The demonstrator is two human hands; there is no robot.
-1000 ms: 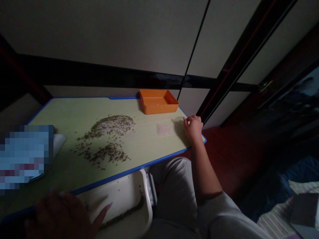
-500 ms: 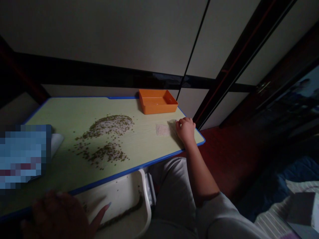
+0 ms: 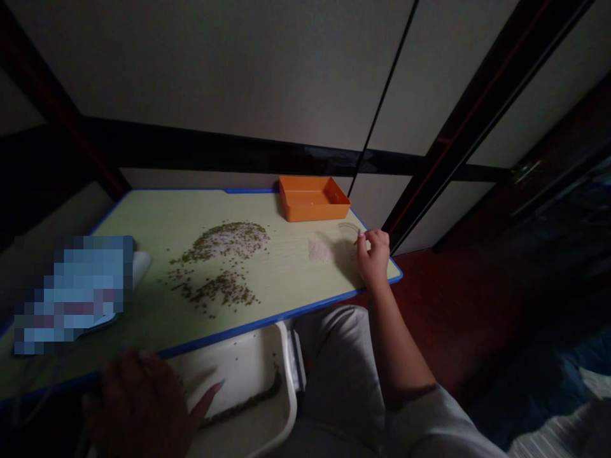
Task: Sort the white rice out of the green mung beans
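Observation:
My right hand (image 3: 375, 257) is closed in a pinch at the right end of the table, thumb and forefinger together; what is between them is too small to make out. Just left of it lies a small squarish patch of pale grains (image 3: 319, 251). A faint curved, see-through edge (image 3: 350, 226) shows beyond the fingertips. Low on the left, in shadow, my left hand (image 3: 143, 401) rests over the near side of a white tray (image 3: 289, 407), its thumb stretched apart. Mid-table, a mixed pile of pale grains and green-brown beans (image 3: 231, 240) spreads out, with a second, looser scatter of beans (image 3: 224, 289) nearer me.
An orange box (image 3: 315, 211) stands at the table's back right. A blurred-out device (image 3: 86, 286) leans on a white object at left. The table (image 3: 281, 292) has a blue rim. White cabinet doors (image 3: 238, 70) rise behind. Dark seeds lie along the tray's inner corner.
My right hand has turned slightly and its fingers have drawn up into a pinch, uncovering the curved clear edge. The whole view has shifted, so things sit further right. My left hand stays over the tray.

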